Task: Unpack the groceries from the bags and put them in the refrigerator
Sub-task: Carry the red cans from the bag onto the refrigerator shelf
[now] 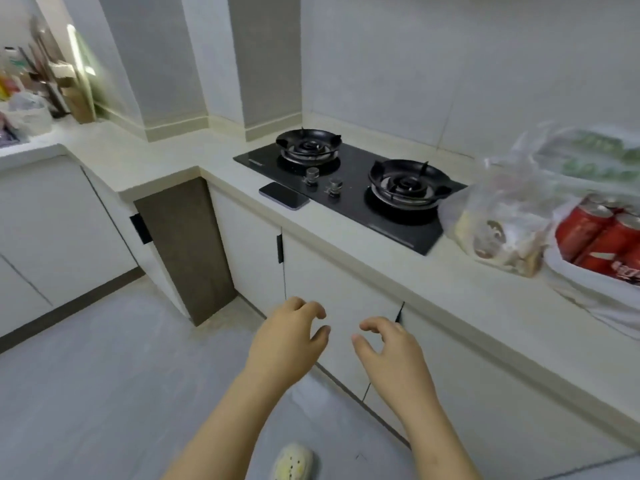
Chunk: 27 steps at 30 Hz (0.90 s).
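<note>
Three plastic bags sit on the pale countertop (433,289) at the far right. A clear bag (502,220) holds brownish food. Beside it a white bag (595,282) shows several red drink cans (595,237). Behind them lies a clear bag of green items (595,154). My left hand (287,341) and my right hand (391,355) hover side by side in front of the white cabinet doors, below the counter's edge. Both have curled, spread fingers and hold nothing. No refrigerator is in view.
A black two-burner gas hob (349,185) is set into the counter, with a dark phone (284,200) at its front left. Clutter and bags (24,112) crowd the far left counter. A grey tiled floor (104,375) spreads to the left, and a yellow-white shoe (294,462) shows below.
</note>
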Each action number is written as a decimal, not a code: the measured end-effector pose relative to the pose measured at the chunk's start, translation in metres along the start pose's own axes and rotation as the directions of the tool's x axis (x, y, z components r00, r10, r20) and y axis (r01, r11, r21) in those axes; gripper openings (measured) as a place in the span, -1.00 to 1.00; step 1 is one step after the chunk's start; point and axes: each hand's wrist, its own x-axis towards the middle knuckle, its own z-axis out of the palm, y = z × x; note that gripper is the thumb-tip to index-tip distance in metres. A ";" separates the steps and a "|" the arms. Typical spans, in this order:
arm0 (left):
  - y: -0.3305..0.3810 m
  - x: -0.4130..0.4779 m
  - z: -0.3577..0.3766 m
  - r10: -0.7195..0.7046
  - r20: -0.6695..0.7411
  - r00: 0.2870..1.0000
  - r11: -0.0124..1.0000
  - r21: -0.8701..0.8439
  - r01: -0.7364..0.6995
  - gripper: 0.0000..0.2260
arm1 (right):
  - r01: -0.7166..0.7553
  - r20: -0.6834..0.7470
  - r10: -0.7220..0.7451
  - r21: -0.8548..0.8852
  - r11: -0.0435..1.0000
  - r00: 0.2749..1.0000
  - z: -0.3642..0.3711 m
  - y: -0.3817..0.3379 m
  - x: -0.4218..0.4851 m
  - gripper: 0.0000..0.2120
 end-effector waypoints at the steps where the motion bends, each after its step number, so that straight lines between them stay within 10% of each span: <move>1: 0.008 0.014 0.004 0.036 0.011 0.999 0.999 0.001 -0.036 -0.73 | -0.019 -0.036 0.019 -0.003 1.000 0.999 -0.007 0.005 0.008 -0.76; 27: 0.183 0.263 0.100 0.647 0.152 0.747 0.760 -0.197 -0.619 -0.75 | -0.311 -0.551 0.345 0.158 0.937 0.760 -0.149 0.101 0.162 -0.82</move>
